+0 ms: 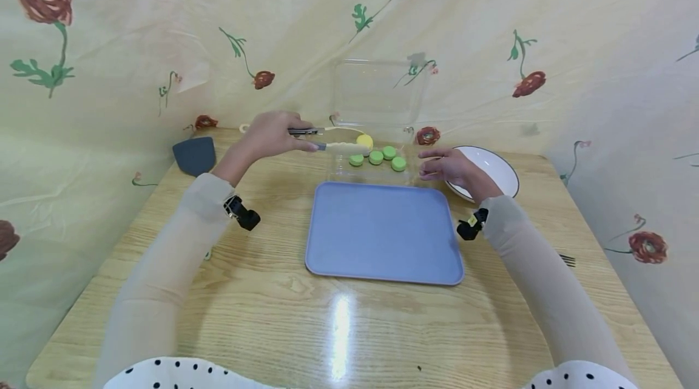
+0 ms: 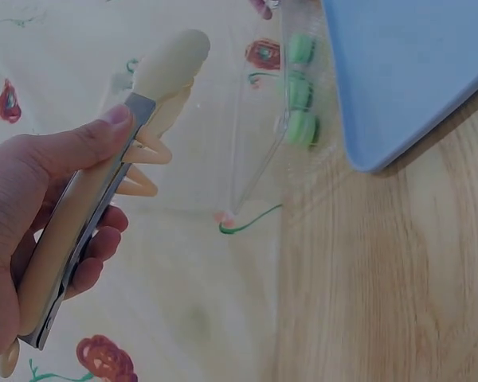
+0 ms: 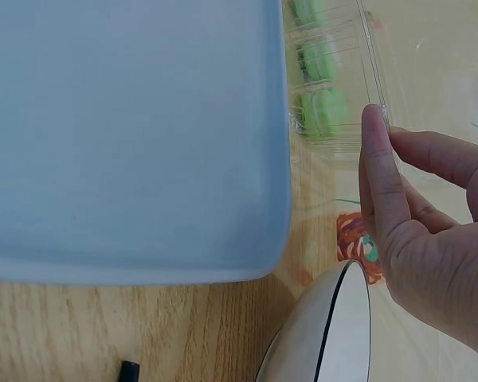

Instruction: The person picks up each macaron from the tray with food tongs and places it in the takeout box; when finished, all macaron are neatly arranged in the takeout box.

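My left hand (image 1: 275,133) grips a pair of tongs (image 2: 84,207) with cream tips. In the head view, a yellow macaron (image 1: 364,141) sits between those tips, over a clear plastic box (image 1: 341,173); the left wrist view does not show this macaron. Several green macarons (image 1: 375,158) lie inside the box, whose clear lid (image 1: 377,91) stands raised at the back. At the box's right side is my right hand (image 1: 455,169); its thumb and forefinger pinch the rim in the right wrist view.
A blue tray (image 1: 382,231) lies in front of the box. The white bowl (image 1: 494,167) with a dark rim stands beneath and beside my right hand. A dark spatula head (image 1: 195,156) is at the back left, and fork tines (image 1: 567,260) show beside my right sleeve.
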`<action>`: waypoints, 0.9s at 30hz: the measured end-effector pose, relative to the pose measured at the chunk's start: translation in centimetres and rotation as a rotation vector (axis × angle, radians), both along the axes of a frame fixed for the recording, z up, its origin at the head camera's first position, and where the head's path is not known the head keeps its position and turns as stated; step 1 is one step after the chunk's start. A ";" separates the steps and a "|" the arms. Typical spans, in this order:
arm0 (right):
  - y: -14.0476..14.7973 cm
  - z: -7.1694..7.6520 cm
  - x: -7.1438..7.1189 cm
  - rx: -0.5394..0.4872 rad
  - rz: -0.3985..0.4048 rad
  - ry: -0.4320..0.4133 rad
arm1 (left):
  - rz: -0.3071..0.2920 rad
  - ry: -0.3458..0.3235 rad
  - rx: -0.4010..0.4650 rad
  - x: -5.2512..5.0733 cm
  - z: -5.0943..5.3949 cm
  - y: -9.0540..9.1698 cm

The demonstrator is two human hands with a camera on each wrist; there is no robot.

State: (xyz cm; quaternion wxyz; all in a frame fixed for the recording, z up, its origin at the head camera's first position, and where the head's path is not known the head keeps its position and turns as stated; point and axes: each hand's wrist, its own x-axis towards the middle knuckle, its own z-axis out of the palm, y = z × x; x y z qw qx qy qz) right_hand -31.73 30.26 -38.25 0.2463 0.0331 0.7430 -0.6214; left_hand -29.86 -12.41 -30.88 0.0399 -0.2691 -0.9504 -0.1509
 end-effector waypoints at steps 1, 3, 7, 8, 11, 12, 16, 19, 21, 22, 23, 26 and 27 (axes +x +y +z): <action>0.0 0.0 0.0 0.002 -0.002 0.001 | 0.007 0.004 0.005 -0.2 0.1 0.0; 0.0 0.0 0.0 0.007 -0.007 0.003 | 0.021 0.017 0.008 -0.5 0.1 0.0; 0.1 -0.1 0.0 0.011 -0.013 0.005 | 0.051 0.022 0.008 -1.0 0.0 0.1; 0.1 -0.2 -0.1 0.015 -0.014 0.006 | 0.059 0.022 0.005 -1.2 0.0 0.1; 0.2 -0.3 -0.1 0.029 -0.010 0.013 | 0.081 0.013 0.002 -1.5 -0.2 0.2; 0.2 -0.3 -0.1 0.034 -0.010 0.015 | 0.086 0.011 0.002 -1.6 -0.3 0.2; 0.3 -0.3 0.0 0.032 -0.012 0.017 | 0.099 0.003 -0.006 -2.2 -0.7 0.2; 0.4 -0.3 0.0 0.021 -0.012 0.021 | 0.110 -0.013 -0.014 -2.7 -1.0 0.1; 0.4 -0.4 0.0 0.012 -0.010 0.024 | 0.120 -0.031 -0.013 -2.9 -1.2 0.1; 0.4 -0.4 0.0 0.011 -0.011 0.026 | 0.125 -0.040 -0.014 -3.0 -1.3 0.1; 0.4 -0.3 0.1 0.007 -0.007 0.028 | 0.130 -0.048 -0.012 -3.1 -1.4 0.1; 0.2 -0.3 0.1 0.008 -0.011 0.029 | 0.143 -0.068 -0.015 -3.4 -1.7 0.1; 0.2 -0.3 0.1 0.011 -0.015 0.028 | 0.147 -0.074 -0.017 -3.5 -1.9 0.1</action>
